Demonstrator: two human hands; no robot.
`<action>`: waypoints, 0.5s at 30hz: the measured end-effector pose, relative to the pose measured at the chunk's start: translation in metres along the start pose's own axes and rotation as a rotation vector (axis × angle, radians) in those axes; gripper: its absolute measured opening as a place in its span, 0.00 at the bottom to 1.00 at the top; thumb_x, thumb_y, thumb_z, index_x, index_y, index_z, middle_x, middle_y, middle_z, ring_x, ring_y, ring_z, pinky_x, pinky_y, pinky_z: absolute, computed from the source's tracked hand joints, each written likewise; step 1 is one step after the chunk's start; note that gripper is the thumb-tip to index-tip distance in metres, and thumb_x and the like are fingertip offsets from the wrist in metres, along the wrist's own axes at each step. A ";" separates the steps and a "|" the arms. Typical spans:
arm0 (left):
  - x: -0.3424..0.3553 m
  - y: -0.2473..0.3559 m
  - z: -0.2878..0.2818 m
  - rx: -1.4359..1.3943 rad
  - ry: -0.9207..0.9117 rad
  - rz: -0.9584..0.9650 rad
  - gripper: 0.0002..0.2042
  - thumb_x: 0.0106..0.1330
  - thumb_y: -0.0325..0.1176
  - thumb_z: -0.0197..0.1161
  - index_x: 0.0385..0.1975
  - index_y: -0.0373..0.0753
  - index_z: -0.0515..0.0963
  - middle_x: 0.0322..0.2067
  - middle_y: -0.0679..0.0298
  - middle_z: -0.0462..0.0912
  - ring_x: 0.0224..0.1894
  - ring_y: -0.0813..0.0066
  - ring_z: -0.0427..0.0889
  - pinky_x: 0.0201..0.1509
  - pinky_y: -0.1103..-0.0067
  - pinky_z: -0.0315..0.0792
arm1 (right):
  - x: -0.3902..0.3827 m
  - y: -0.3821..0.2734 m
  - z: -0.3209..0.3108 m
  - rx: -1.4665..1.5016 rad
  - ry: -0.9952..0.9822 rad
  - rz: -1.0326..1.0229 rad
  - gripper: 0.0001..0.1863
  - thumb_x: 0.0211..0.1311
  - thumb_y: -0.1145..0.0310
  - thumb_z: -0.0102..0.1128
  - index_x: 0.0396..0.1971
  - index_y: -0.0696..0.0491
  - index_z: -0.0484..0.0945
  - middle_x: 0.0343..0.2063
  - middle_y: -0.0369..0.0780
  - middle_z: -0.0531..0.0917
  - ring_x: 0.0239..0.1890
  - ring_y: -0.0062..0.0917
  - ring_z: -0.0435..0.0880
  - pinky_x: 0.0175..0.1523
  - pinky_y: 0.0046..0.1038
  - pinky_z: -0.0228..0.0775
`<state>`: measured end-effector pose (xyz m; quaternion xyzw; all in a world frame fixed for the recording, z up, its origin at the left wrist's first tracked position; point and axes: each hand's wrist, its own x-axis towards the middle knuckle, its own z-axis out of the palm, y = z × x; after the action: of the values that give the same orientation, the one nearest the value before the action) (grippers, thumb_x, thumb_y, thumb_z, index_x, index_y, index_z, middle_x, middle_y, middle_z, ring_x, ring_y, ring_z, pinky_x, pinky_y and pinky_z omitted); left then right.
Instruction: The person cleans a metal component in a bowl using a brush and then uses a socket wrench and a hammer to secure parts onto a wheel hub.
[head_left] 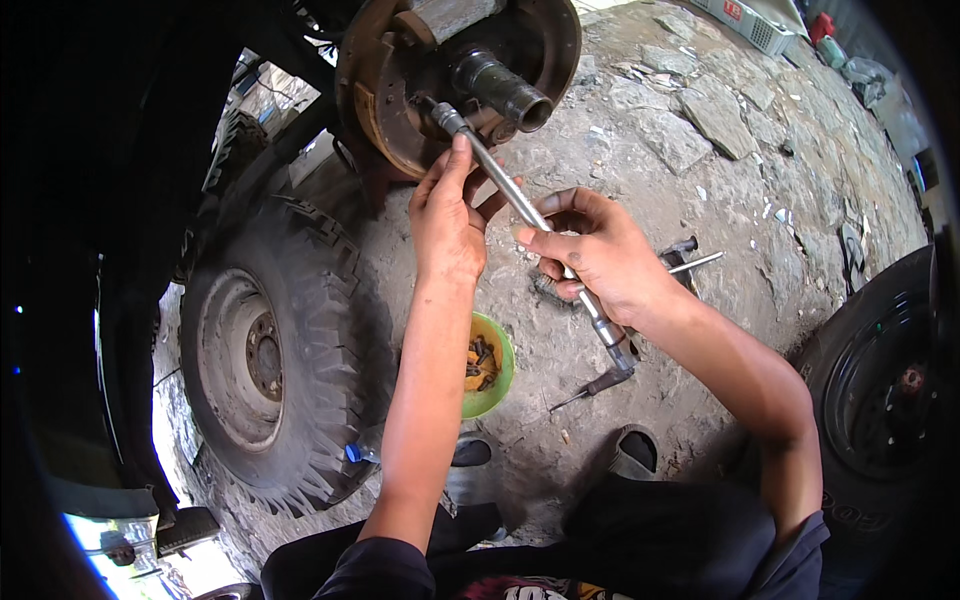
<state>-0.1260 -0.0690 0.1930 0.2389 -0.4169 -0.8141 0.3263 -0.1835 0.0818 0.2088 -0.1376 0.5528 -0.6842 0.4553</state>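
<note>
Steel bar [507, 184]: we grip it w/ L hand [450, 228] nr socket [449, 118], R hand [600, 250] mid-length; socket end at brown brake assy [372, 128].

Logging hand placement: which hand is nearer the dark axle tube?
Left. The left hand is below the dark axle tube, near the upper end of the silver bar; the right hand is lower and farther right, gripping the bar.
</note>
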 end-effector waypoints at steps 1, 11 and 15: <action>0.002 -0.003 -0.001 0.058 0.010 0.022 0.13 0.69 0.37 0.59 0.44 0.33 0.76 0.38 0.59 0.82 0.41 0.68 0.82 0.43 0.66 0.81 | -0.001 -0.003 0.001 0.057 -0.025 0.020 0.14 0.60 0.69 0.66 0.36 0.63 0.73 0.27 0.39 0.78 0.23 0.21 0.77 0.20 0.23 0.66; 0.000 -0.001 0.004 -0.177 -0.035 -0.057 0.13 0.73 0.33 0.48 0.50 0.31 0.71 0.43 0.55 0.80 0.49 0.64 0.79 0.57 0.61 0.75 | 0.010 0.000 -0.001 0.007 -0.042 0.013 0.16 0.59 0.71 0.65 0.41 0.66 0.73 0.26 0.41 0.79 0.22 0.21 0.78 0.19 0.22 0.66; 0.006 0.000 0.006 -0.300 -0.033 -0.077 0.14 0.73 0.33 0.47 0.51 0.31 0.69 0.46 0.54 0.77 0.50 0.63 0.78 0.58 0.60 0.74 | 0.023 0.018 -0.013 -0.252 -0.118 -0.106 0.15 0.59 0.72 0.65 0.40 0.66 0.73 0.26 0.41 0.79 0.23 0.22 0.79 0.18 0.20 0.65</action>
<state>-0.1343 -0.0705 0.1952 0.1899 -0.2863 -0.8829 0.3200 -0.1964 0.0728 0.1815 -0.2626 0.5987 -0.6231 0.4294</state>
